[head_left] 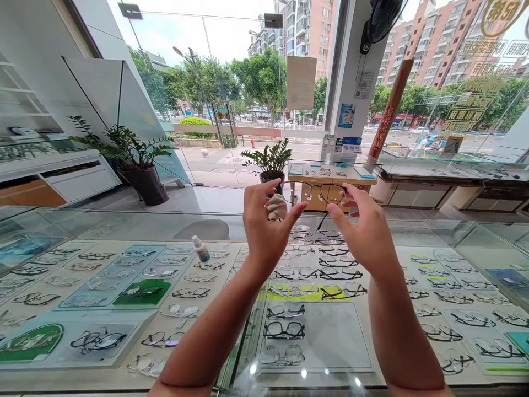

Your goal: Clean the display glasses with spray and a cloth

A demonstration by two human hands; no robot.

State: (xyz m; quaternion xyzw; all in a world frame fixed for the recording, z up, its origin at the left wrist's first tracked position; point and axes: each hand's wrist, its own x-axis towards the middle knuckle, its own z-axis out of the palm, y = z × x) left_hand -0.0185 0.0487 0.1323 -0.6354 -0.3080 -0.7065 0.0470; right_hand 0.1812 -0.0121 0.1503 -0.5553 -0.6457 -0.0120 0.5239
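Note:
Held up above the glass counter is a pair of thin dark-framed eyeglasses [332, 193], its lenses facing the window. My left hand [268, 226] grips the left end of the frame between thumb and fingers, and a crumpled pale cloth [276, 207] is tucked in that same hand. On the other end, my right hand [363, 226] pinches the eyeglasses near the hinge. One temple arm points down beside my right thumb. Left of my hands, a small white spray bottle [200, 249] with a blue label stands on the counter top.
Beneath the glass counter [198, 220] lie rows of eyeglasses [285, 330] on trays. Potted plants [144, 179] stand on the floor near the glass front. A wooden display cabinet [318, 201] sits beyond the counter, and more display cases [438, 187] line the right side.

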